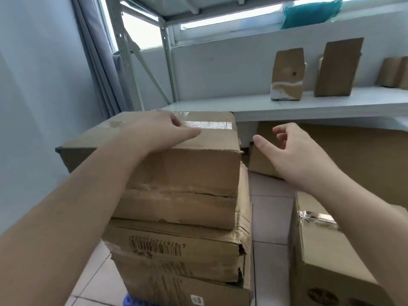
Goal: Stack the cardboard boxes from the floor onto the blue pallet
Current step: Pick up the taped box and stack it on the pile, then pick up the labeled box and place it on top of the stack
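- Left hand (154,131) lies flat, fingers spread, on the top box (176,155) of the stack.
- Right hand (293,149) hovers just beside that box, fingers loosely curled, empty.

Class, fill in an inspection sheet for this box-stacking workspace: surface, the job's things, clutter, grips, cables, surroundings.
Surface: pale tiled floor; a sliver of blue pallet shows under the stack.
Job's things: top box sits on the stacked boxes; another box stands on the floor to the right.
Clutter: large cardboard under the shelf.
Grips: left hand rests flat on the top box; right hand open in the air, holding nothing.
Cables: nothing seen.
Surroundings: white shelf with small upright cartons, grey curtain, window.
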